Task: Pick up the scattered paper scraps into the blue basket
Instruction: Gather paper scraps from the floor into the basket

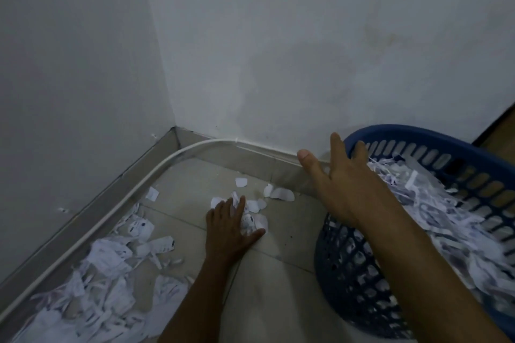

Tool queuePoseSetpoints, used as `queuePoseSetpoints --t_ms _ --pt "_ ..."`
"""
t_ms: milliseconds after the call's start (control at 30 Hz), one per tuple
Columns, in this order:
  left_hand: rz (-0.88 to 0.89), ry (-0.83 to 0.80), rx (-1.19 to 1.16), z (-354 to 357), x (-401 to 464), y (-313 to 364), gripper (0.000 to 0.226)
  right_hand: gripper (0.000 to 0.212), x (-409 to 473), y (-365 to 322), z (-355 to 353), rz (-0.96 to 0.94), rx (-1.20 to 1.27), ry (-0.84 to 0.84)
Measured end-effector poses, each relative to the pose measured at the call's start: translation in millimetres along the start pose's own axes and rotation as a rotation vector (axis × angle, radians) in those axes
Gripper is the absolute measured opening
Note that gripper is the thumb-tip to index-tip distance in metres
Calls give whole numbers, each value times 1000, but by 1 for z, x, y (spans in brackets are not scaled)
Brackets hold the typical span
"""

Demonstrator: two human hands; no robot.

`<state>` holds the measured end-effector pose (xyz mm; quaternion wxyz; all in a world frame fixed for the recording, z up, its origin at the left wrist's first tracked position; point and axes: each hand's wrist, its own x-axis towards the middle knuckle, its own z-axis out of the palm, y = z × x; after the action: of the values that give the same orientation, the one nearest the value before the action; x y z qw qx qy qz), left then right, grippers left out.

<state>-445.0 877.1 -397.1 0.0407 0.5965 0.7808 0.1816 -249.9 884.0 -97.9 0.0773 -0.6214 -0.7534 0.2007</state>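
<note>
Scraps of torn white paper lie under and just beyond your left hand, which presses flat on the pale glazed floor tiles with fingers spread and curling round nothing yet. Your right hand hangs released, fingers straight and empty, over the near rim of the blue slotted plastic basket. The basket stands to the right of the left hand, tipped toward it, and already holds a deep heap of shredded strips.

To do this step well, rake the loose pieces together with your left fingers before you close them; the tile looks slick, so thin flat scraps will likely slide instead of lifting. Bunch them against your thumb, then scoop. Keep the basket close so the carry is short, since such light bits may flutter out of a loose fist.

Left of the basket and nearer you than the left hand, a larger drift of crumpled sheets and narrow ribbons lies along the grey skirting; it looks soft and springy, better taken by the armful with both hands. A white rounded cable duct runs beside that skirting toward the wall corner; scraps may have lodged against it
</note>
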Motion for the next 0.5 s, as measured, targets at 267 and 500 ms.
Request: queuePoseSetpoints --t_ms 267,500 --pt "80 97 -117 4 -10 7 32 87 -8 3 -1 -41 -37 -21" --pt "-31 92 -374 -2 -34 1 38 79 -15 9 -4 -93 -63 -57"
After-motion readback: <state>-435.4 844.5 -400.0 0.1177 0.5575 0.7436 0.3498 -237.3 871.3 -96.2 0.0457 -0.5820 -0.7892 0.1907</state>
